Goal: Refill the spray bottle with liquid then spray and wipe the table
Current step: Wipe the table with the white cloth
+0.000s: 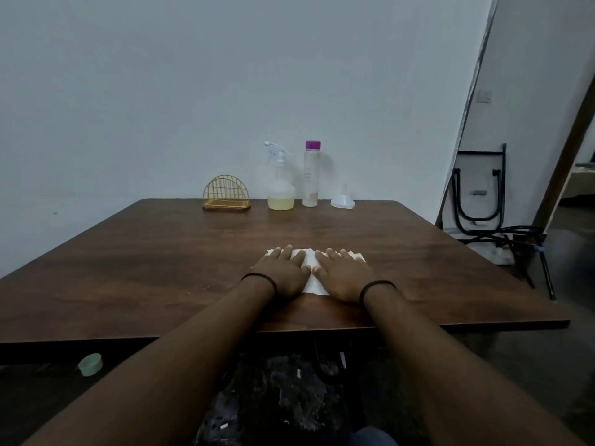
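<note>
Hands: your left hand (283,274) and right hand (343,276) lie flat, fingers straight, pressing the white cloth (311,278); neither grips it.
Cloth: near the table (128,262) front edge, partly covered by your palms.
Handling: it looks thin, soft and light, likely to bunch; keep flat pressure, or pinch an edge to lift.
Spray bottle (280,185): upright at the back, holding yellowish liquid, between the wire rack (226,194) and the purple-capped bottle (311,175).
Funnel (343,199): just right of that bottle.

No text or label here can be read.
</note>
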